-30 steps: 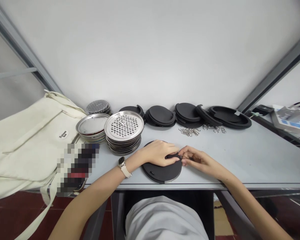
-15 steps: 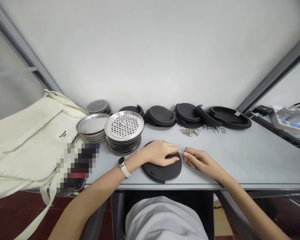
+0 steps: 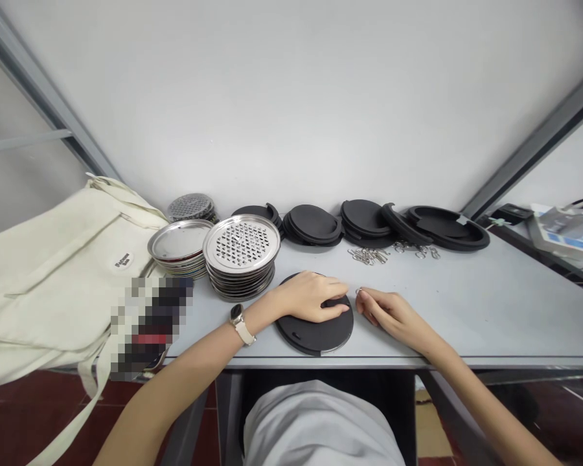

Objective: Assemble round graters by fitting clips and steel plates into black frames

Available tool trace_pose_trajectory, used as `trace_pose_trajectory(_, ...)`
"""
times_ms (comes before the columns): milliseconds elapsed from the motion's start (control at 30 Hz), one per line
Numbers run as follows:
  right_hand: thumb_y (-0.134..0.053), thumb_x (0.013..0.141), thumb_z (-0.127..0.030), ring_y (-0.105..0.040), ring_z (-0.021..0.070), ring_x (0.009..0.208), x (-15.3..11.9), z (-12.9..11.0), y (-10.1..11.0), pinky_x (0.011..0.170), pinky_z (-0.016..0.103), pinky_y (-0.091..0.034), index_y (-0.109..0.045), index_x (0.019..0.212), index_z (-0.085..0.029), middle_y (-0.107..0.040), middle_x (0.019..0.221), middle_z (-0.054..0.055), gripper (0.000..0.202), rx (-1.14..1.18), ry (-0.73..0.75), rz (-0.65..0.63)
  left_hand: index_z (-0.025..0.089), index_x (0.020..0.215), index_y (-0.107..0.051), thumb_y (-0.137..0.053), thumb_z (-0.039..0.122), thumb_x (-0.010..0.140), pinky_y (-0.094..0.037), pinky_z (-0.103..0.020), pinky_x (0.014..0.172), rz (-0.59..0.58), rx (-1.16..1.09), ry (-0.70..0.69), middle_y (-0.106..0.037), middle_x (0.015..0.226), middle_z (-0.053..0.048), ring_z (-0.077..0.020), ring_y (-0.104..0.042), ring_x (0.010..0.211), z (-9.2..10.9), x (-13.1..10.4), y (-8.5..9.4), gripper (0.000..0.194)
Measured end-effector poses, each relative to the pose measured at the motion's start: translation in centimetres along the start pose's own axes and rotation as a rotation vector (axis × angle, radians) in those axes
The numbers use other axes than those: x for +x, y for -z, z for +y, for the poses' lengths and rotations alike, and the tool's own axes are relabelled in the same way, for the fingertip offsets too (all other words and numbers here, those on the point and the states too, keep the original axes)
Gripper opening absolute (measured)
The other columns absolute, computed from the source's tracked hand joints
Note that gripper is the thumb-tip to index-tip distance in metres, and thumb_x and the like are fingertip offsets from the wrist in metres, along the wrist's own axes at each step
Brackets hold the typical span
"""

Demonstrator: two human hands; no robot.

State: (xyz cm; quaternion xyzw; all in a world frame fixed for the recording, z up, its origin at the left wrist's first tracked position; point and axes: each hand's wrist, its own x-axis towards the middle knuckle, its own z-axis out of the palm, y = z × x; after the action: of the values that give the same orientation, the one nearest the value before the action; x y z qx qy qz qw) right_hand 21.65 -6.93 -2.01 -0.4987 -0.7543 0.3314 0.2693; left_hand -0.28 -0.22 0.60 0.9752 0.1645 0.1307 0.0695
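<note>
"Where are the person's hands?"

"The left hand (image 3: 315, 298) lies palm down over a black disc (image 3: 320, 335), thumb parted from the fingers. The right hand (image 3: 388, 315) is just beside it, apart from the disc, thumb and forefinger narrowed on a small metal ring (image 3: 358, 292)."

"And the disc itself?"

"Flat on the grey table (image 3: 466, 304), close to the front edge, with the tall stack of grater discs (image 3: 241, 246) just behind the left wrist."

"What could go wrong?"

"The ring, mainly. Only the fingertips seem to hold it, so a loose pinch could let it drop, and something that small could roll off the front. The disc could skid towards that edge too, if the left palm pushes unevenly."

"Anything else?"

"The left forearm passes near the stack; a careless swing of the wrist could knock it. And the loose clasps (image 3: 369, 257) lie in a tangle below the black lids (image 3: 364, 217), so one could drag others along."

"What can't be made out?"

"The upper part of the disc is under the left hand. The right palm is turned away, so it is hard to say whether its curled fingers hide more than the ring. A pixelated patch covers something beside the cream bag (image 3: 58, 259), and the clutter at far right is cut off by the frame."
</note>
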Motion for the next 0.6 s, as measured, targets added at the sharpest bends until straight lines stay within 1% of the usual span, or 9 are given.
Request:
trace_pose_trajectory(167, -0.031, 0.101, -0.045, -0.046, 0.0144, 0.054, 0.07, 0.00, -0.13, 0.059, 0.027, -0.038, -0.053, 0.072, -0.021, -0.047, 0.057, -0.003, 0.043, -0.085, 0.003, 0.044, 0.020, 0.082, -0.052, -0.050, 0.034, 0.093, -0.034, -0.030, 0.057, 0.000, -0.004, 0.000, -0.061, 0.080, 0.000, -0.0148, -0.057, 0.068, -0.04, 0.00, 0.00, 0.018)
trace_pose_trajectory(300, -0.034, 0.100, -0.043, -0.042, 0.0141, 0.053, 0.13, -0.21, -0.18, 0.056, 0.026, -0.035, -0.043, 0.071, -0.023, -0.044, 0.058, -0.004, 0.036, -0.125, 0.017, 0.066, 0.020, 0.086, -0.053, -0.050, 0.033, 0.093, -0.035, -0.030, 0.058, -0.006, -0.010, 0.001, -0.062, 0.083, 0.000, -0.0154, -0.058, 0.071, 0.00, -0.02, 0.04, 0.015)
trace_pose_trajectory(333, -0.034, 0.100, -0.043, -0.042, 0.0145, 0.053, 0.14, -0.28, -0.19, 0.056, 0.027, -0.035, -0.043, 0.074, -0.024, -0.044, 0.058, -0.004, 0.033, -0.118, 0.011, 0.072, 0.020, 0.087, -0.054, -0.050, 0.033, 0.093, -0.035, -0.030, 0.058, -0.005, -0.010, 0.002, -0.063, 0.084, 0.000, -0.0156, -0.059, 0.071, 0.00, -0.03, 0.02, 0.015)
trace_pose_trajectory(400, -0.033, 0.100, -0.043, -0.043, 0.0158, 0.051, 0.15, -0.38, -0.21, 0.056, 0.028, -0.037, -0.045, 0.089, -0.025, -0.044, 0.058, -0.005, 0.024, -0.082, -0.015, 0.084, 0.020, 0.087, -0.054, -0.050, 0.034, 0.093, -0.035, -0.030, 0.058, -0.002, -0.003, 0.004, -0.063, 0.085, -0.001, -0.0159, -0.059, 0.072, -0.01, -0.04, -0.04, 0.016)
trace_pose_trajectory(467, -0.032, 0.100, -0.044, -0.043, 0.0172, 0.051, 0.14, -0.42, -0.23, 0.057, 0.028, -0.037, -0.041, 0.103, -0.026, -0.044, 0.056, -0.006, 0.020, -0.035, -0.040, 0.094, 0.020, 0.085, -0.053, -0.050, 0.035, 0.093, -0.035, -0.029, 0.058, 0.001, 0.004, 0.005, -0.063, 0.083, -0.001, -0.0160, -0.059, 0.070, -0.04, -0.04, -0.10, 0.018)
trace_pose_trajectory(500, -0.031, 0.101, -0.044, -0.043, 0.0175, 0.051, 0.13, -0.40, -0.23, 0.057, 0.028, -0.038, -0.039, 0.106, -0.026, -0.044, 0.056, -0.007, 0.020, -0.013, -0.047, 0.097, 0.020, 0.085, -0.053, -0.050, 0.035, 0.093, -0.034, -0.029, 0.058, 0.002, 0.006, 0.005, -0.063, 0.083, -0.001, -0.0159, -0.059, 0.070, -0.04, -0.04, -0.12, 0.018)
trace_pose_trajectory(600, -0.027, 0.102, -0.044, -0.044, 0.0174, 0.052, 0.10, -0.25, -0.22, 0.059, 0.029, -0.039, -0.040, 0.101, -0.026, -0.044, 0.057, -0.006, 0.022, 0.026, -0.055, 0.081, 0.020, 0.084, -0.053, -0.049, 0.036, 0.094, -0.034, -0.029, 0.059, -0.004, 0.009, 0.005, -0.063, 0.083, -0.001, -0.0161, -0.059, 0.070, -0.05, -0.03, -0.12, 0.020)
